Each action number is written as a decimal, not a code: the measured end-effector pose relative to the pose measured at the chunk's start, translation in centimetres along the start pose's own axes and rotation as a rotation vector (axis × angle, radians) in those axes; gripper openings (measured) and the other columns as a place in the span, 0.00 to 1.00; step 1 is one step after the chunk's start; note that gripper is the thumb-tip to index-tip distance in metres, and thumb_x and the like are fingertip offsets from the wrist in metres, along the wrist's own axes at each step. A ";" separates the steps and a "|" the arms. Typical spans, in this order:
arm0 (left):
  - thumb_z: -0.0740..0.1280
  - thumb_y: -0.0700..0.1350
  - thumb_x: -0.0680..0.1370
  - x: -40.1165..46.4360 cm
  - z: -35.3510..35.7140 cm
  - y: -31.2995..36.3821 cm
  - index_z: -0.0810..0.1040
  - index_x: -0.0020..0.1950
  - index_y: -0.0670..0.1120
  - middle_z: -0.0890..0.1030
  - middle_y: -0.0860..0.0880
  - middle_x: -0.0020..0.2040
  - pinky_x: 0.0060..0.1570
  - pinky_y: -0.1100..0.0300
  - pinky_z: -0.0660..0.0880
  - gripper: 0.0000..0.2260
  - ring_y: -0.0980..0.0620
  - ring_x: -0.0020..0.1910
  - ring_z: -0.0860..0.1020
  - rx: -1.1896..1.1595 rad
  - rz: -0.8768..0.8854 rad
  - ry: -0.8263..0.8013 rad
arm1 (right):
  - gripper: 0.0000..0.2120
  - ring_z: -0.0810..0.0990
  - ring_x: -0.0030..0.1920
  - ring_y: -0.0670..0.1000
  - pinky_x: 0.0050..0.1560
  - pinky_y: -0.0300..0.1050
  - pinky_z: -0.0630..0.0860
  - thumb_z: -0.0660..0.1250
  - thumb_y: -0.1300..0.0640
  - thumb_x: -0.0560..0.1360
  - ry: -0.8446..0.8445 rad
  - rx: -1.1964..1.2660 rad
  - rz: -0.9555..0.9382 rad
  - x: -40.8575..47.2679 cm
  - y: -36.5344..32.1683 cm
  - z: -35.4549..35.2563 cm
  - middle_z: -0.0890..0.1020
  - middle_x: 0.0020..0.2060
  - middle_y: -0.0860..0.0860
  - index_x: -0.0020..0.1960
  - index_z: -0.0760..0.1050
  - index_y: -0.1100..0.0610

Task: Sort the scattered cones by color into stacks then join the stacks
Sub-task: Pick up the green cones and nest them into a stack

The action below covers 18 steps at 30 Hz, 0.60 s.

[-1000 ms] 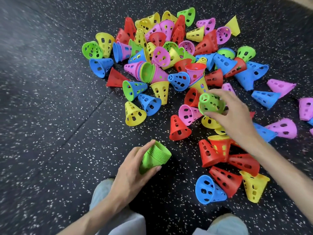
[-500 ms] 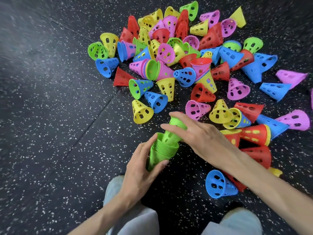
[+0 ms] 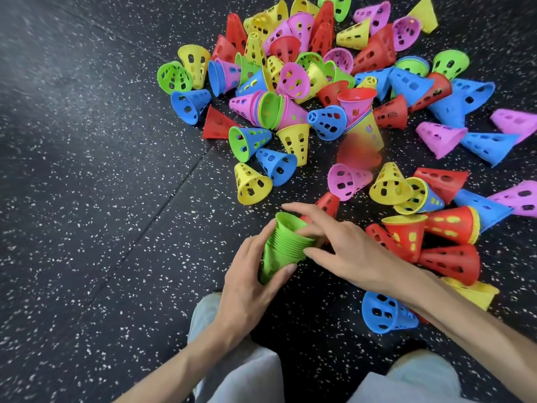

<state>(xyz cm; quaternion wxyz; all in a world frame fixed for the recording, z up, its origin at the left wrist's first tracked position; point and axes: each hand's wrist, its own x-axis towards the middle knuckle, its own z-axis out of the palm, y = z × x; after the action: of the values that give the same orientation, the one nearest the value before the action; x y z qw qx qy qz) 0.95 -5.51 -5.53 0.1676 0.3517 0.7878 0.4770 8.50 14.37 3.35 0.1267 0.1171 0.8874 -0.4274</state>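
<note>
My left hand [image 3: 250, 286] grips a stack of green cones [image 3: 286, 245], tilted with its wide mouth up and to the right, low in the middle of the head view. My right hand [image 3: 348, 248] lies over that mouth with its fingers fairly straight, pressing on the top green cone, which sits nested in the stack. Beyond my hands a scattered pile of cones [image 3: 319, 91] in red, yellow, pink, blue and green covers the floor. Loose green cones lie at the pile's left edge [image 3: 174, 77] and far right [image 3: 450, 64].
Several red cones [image 3: 447, 260] and a blue cone [image 3: 383, 312] lie just under my right forearm. My knees in light trousers [image 3: 232, 359] are at the bottom. The black speckled floor [image 3: 87, 199] stretches bare to the left.
My right hand carried a single green cone from the pile to the stack in my left hand and pushed it in; the cone now sits fully nested.
</note>
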 end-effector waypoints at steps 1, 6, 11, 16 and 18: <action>0.72 0.56 0.78 0.0 0.0 0.0 0.59 0.79 0.65 0.71 0.68 0.67 0.63 0.56 0.76 0.34 0.55 0.64 0.76 -0.001 -0.003 -0.002 | 0.36 0.74 0.69 0.44 0.70 0.41 0.67 0.69 0.56 0.80 0.012 0.019 0.015 -0.2 0.1 0.5 0.81 0.65 0.49 0.75 0.53 0.29; 0.72 0.55 0.78 0.0 0.0 0.1 0.58 0.80 0.65 0.73 0.65 0.67 0.59 0.52 0.77 0.34 0.53 0.62 0.77 0.000 -0.005 -0.015 | 0.29 0.74 0.69 0.45 0.70 0.44 0.70 0.73 0.52 0.77 0.112 0.086 0.072 -0.3 0.3 2.8 0.79 0.67 0.48 0.74 0.68 0.40; 0.73 0.54 0.78 -0.3 -0.2 -0.1 0.60 0.80 0.63 0.73 0.61 0.72 0.59 0.43 0.78 0.35 0.47 0.64 0.78 -0.066 -0.014 0.035 | 0.28 0.77 0.64 0.50 0.65 0.44 0.70 0.74 0.48 0.76 0.159 0.064 0.070 -0.2 0.0 4.1 0.79 0.63 0.49 0.73 0.73 0.50; 0.75 0.52 0.76 0.2 -1.3 0.3 0.62 0.80 0.58 0.77 0.52 0.67 0.61 0.55 0.77 0.36 0.49 0.62 0.79 -0.124 -0.085 -0.018 | 0.24 0.79 0.61 0.48 0.64 0.45 0.73 0.75 0.51 0.75 0.285 0.142 0.065 -0.7 -0.2 4.8 0.81 0.60 0.48 0.70 0.77 0.52; 0.75 0.53 0.75 1.5 -2.2 0.7 0.64 0.79 0.54 0.77 0.54 0.66 0.61 0.60 0.75 0.35 0.50 0.62 0.78 -0.096 -0.035 -0.048 | 0.23 0.78 0.58 0.37 0.62 0.35 0.72 0.75 0.51 0.75 0.378 0.284 0.091 -1.0 -0.5 4.8 0.82 0.59 0.42 0.69 0.77 0.52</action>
<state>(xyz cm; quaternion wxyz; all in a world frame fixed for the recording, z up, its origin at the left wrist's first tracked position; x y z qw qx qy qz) -1.12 -5.58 -3.73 0.2116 0.3409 0.7657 0.5027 9.93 10.18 1.13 -0.0404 0.2517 0.8201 -0.5123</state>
